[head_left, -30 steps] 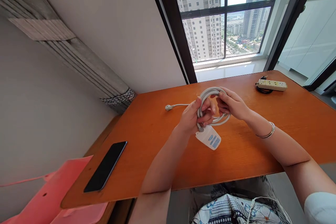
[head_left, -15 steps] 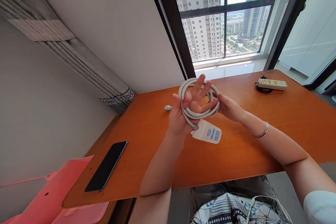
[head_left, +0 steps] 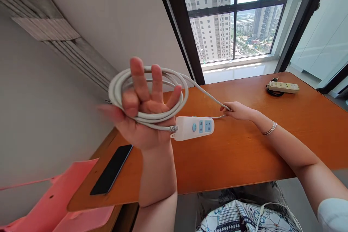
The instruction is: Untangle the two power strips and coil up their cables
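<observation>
A pale grey power strip cord (head_left: 160, 116) is looped in several turns around the spread fingers of my left hand (head_left: 146, 136), which is raised above the table's left part. The coil hangs between thumb and fingers, carried by the hand. From its lower side the cord runs into a white power strip (head_left: 185, 129) with blue sockets, hanging just right of my wrist. A straight length of cord leads from the coil down to the right, into my right hand (head_left: 237, 110). That hand pinches the cord low over the tabletop, with a thin stretch trailing leftward behind the strip.
The brown wooden table (head_left: 231, 156) carries a black phone (head_left: 111, 169) near its left edge. A second power strip (head_left: 284, 87) with a black cord lies at the far right. Pink material (head_left: 54, 199) hangs at the lower left. A window (head_left: 236, 18) stands beyond.
My left hand has moved left and closer, bringing the coil and power strip along. The hands are farther apart, and a length of cord now stretches between them.
</observation>
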Demonstrator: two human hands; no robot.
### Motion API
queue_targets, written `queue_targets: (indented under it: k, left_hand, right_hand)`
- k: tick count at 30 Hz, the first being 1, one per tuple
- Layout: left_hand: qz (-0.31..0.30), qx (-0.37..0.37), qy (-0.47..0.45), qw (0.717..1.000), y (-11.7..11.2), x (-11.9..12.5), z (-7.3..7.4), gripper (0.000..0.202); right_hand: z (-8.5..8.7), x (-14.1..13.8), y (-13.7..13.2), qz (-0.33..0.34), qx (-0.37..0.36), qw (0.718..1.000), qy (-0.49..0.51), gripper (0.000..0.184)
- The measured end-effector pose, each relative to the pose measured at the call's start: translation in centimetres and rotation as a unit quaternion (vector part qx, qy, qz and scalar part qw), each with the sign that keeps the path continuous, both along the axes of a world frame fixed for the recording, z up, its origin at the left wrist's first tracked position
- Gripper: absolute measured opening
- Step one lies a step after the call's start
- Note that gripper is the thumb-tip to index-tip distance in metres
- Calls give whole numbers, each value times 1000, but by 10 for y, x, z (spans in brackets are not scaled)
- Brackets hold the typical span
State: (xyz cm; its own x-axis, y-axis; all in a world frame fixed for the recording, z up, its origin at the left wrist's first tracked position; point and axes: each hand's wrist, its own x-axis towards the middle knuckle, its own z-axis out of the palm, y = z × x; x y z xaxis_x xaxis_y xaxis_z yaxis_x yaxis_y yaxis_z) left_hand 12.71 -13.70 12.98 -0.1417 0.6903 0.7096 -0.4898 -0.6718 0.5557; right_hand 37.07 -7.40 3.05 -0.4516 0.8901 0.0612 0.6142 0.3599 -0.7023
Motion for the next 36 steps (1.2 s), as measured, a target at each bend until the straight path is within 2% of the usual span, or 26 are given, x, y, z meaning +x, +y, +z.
queue_targets:
  k: [3,7,9,11,13,16,18,21,23,26,29,32,36]
  left_hand:
    - [39,36,-14,998,-1,-5,5,51]
    - [105,27,-24,994,8,0,1,41]
    - [108,2,-7,994,17,0,-3,42]
    - [92,-24,1,995,26,-3,-8,46]
    - [47,-51,-2,998,32,-7,-12,48]
    - [-20,-81,-18,996,35,-9,-16,48]
    - [-24,-95,-16,995,33,-6,-17,49]
    - [9,-100,-11,995,31,3,-16,50]
    - [32,-90,-19,995,31,9,-16,51]
    - [53,-67,-22,996,36,13,-19,49]
    - [57,-54,34,996,42,14,-29,48]
    - [24,-74,118,990,44,15,-38,44]
    - [-68,-186,148,969,37,19,-43,39]
  right_hand:
    - [-4,7,6,-34,54,998,15,23]
    - [1,8,-1,-88,222,966,95,45]
    - [6,4,-8,-87,303,946,80,42]
    - [10,-1,-16,-78,341,937,6,39]
    - [14,-6,-22,-95,341,930,-96,41]
    - [19,-13,-28,-110,298,922,-223,41]
    - [22,-15,-32,-67,265,923,-270,37]
    - [27,-19,-40,30,246,922,-297,32]
    - [31,-20,-47,77,261,916,-293,31]
    - [36,-21,-58,111,310,905,-271,30]
    - [41,-21,-68,134,361,892,-239,31]
    - [47,-22,-76,163,402,885,-170,33]
    - [51,-22,-81,151,441,885,-25,32]
